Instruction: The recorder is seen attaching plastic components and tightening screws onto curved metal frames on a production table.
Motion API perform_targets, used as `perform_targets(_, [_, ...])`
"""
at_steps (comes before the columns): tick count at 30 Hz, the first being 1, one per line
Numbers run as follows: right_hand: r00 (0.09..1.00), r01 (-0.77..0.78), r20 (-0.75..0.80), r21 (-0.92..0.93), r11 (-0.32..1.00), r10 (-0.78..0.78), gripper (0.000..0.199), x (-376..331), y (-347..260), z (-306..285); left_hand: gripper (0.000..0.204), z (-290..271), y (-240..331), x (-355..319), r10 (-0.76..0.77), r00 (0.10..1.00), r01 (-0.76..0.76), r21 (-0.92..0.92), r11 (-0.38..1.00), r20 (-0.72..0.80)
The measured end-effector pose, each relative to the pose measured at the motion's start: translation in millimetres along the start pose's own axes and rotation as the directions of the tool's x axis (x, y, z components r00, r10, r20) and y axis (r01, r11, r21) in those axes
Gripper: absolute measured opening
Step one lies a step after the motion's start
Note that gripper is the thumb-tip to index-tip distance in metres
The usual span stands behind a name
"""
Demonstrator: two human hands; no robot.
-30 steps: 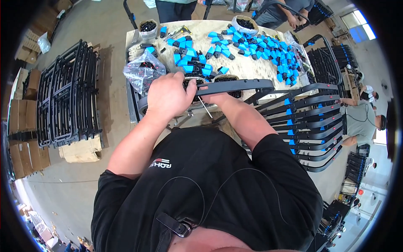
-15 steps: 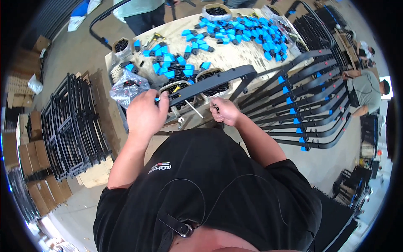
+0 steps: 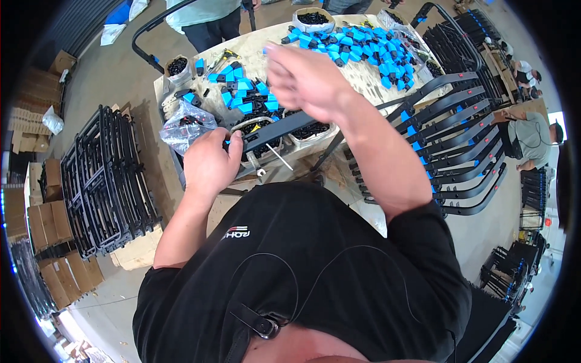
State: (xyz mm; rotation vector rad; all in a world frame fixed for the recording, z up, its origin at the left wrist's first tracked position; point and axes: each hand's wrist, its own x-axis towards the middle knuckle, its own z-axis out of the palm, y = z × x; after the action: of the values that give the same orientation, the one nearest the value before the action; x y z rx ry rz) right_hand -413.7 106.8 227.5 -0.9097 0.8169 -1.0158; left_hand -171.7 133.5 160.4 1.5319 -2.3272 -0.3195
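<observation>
One hand on the bar, the other up over the blue clips

The left hand [image 3: 209, 163] is clenched around the end of a long black bar [image 3: 284, 126] lying across the near edge of the table [image 3: 369, 75]. The right hand [image 3: 302, 78] is lifted above the table, blurred, so I cannot tell whether it holds anything. A big spread of blue clips [image 3: 363, 45] covers the table, and to the right a stack of black bars with blue clips already on them [image 3: 451, 139] suggests many are finished; judging by the loose clips, plenty remains.
</observation>
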Motion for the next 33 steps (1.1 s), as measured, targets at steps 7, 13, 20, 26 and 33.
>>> perform_targets(7, [0.925,0.202,0.066,-0.919,0.339,-0.374,0.051,148.1,56.0,-45.8,0.017,-8.1,-15.6,0.3,-0.163,0.975,0.220,-0.525,0.823,0.152])
perform_targets(13, [0.973,0.079,-0.013,-0.920,0.385,-0.230,0.051,172.6,85.6,-73.4,0.016,-13.3,-109.0,11.9,-0.238,0.951,0.279,-0.883,0.377,0.198])
perform_targets(20, [0.988,-0.034,-0.106,-0.854,0.519,-0.108,0.045,179.7,95.1,-70.2,0.028,69.4,-184.2,64.5,-0.243,0.815,0.525,-0.493,0.694,0.526])
perform_targets(26, [0.977,-0.121,-0.193,-0.845,0.520,-0.087,0.046,180.0,87.0,-79.3,0.040,154.0,-183.1,133.6,-0.123,0.784,0.319,-0.225,0.921,0.609])
perform_targets(33, [0.938,-0.066,-0.227,-0.856,0.512,-0.260,0.045,183.2,89.4,-91.8,0.067,231.2,-176.9,222.4,-0.137,0.913,0.080,0.161,0.984,0.384])
